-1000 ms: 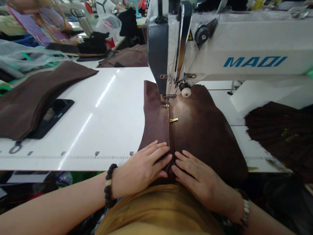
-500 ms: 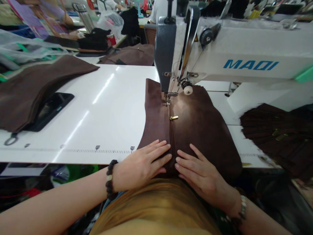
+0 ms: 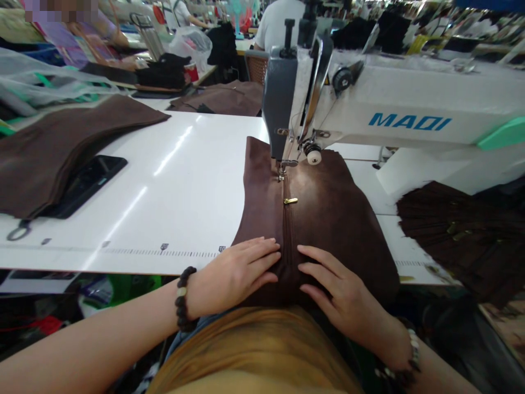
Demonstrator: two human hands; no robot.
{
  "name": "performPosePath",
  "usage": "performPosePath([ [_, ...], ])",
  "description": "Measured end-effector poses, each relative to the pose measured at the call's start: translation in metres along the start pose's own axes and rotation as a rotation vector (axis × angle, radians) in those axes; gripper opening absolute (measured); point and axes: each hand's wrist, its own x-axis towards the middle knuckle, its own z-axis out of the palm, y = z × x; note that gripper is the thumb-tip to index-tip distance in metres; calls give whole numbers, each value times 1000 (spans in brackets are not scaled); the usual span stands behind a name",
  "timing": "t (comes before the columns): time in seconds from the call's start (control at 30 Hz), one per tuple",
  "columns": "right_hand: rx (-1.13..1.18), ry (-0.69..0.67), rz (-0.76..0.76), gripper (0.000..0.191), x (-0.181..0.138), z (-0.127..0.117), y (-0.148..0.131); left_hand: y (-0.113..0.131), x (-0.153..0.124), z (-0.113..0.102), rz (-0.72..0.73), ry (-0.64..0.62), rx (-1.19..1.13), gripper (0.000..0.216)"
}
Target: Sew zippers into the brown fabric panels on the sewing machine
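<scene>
A person's left hand (image 3: 240, 273) lies open, fingers extended and close together, on a brown sheet (image 3: 340, 224) just left of its zipper (image 3: 289, 235). The right hand (image 3: 344, 295), open with fingers spread and slightly bent, touches the sheet right of the zipper. The sheet rests on the white tabletop (image 3: 192, 186), a sewing machine (image 3: 402, 98) above the zipper's far end.

A clear plastic bag (image 3: 200, 45) sits near a red cup (image 3: 191, 73), with a woven chair (image 3: 256, 67) farther right.
</scene>
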Motion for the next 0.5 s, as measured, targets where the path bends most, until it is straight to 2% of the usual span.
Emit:
performPosePath([
  [0.13,-114,-24,-48,32,1,3,-1,-15,-8,-9,-273,20,93,35],
  [0.23,-168,-8,-124,33,-2,6,1,-22,-19,-17,-461,6,16,35],
  [0.33,-251,-14,-97,34,-7,7,2,-22,-27,-28,-573,-53,-254,28],
  [0.4,-305,-35,-55,36,-10,7,3,-23,-30,-36,-724,-99,-490,24],
  [0.5,-321,-51,-71,41,-14,8,4,-26,-34,-45,-967,-158,-864,34],
])
